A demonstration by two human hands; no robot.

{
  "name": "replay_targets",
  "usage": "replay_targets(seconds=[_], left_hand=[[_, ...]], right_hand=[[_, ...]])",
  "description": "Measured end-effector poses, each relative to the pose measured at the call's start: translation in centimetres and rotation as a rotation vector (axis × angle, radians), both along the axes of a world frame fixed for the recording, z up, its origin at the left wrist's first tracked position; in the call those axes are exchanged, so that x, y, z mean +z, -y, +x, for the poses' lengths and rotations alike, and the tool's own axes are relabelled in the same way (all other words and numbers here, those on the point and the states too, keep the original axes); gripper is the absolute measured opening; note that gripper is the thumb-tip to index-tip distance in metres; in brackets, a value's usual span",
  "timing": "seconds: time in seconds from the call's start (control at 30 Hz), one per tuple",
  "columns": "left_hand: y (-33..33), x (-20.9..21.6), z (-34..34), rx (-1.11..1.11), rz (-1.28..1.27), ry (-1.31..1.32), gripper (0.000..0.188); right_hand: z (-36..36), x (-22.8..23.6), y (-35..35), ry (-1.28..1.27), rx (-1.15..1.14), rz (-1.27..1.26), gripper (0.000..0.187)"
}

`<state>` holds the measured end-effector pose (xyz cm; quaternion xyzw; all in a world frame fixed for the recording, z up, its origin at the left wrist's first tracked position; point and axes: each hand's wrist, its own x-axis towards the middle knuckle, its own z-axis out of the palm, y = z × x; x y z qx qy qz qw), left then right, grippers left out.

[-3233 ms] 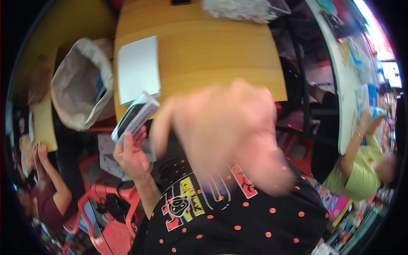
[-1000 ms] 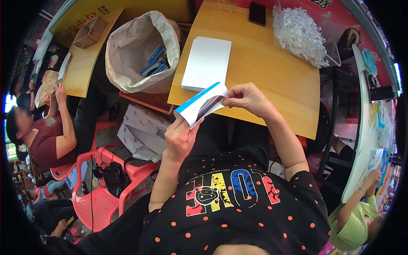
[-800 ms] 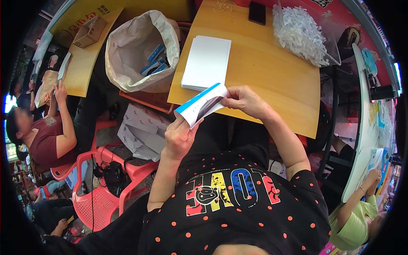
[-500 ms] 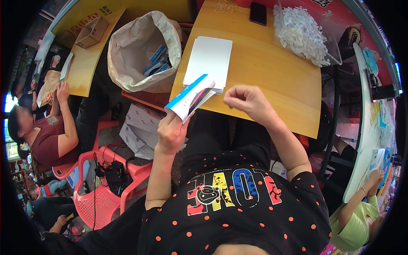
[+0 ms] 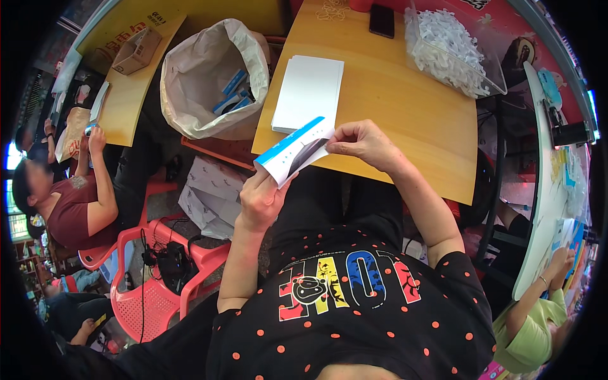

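A small white carton with a blue edge (image 5: 292,152) hangs over the near edge of the yellow wooden table (image 5: 405,107). My left hand (image 5: 261,199) grips its lower end from below. My right hand (image 5: 362,142) pinches its open flap at the upper right. Just beyond lies a stack of flat white sheets (image 5: 308,92) on the table.
A large white sack (image 5: 209,82) holding several blue-and-white cartons stands left of the table. A clear bag of white pieces (image 5: 451,50) and a black phone (image 5: 382,20) lie at the far side. A person in a maroon shirt (image 5: 69,202) sits left, another in green (image 5: 532,323) at the lower right. Red plastic chair (image 5: 149,285).
My left hand swung the carton out toward the table, then back. My right hand let go for a moment and now pinches the flap again.
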<state>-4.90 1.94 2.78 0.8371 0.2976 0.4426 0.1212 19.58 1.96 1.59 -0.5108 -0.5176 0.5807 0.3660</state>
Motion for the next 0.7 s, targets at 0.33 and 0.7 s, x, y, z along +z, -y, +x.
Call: replay_targets(seconds=[0.33,0.7], left_hand=[[-0.4,-0.4,-0.6,-0.048,0.021,-0.061,0.022],[-1.0,-2.1,-0.7,0.013,-0.033,-0.111,0.023]], right_hand=[[-0.9,0.8,1.0,0.154,0.026,0.059,0.017],[-1.9,13.0,6.5,-0.171,0.526,0.133,0.007]])
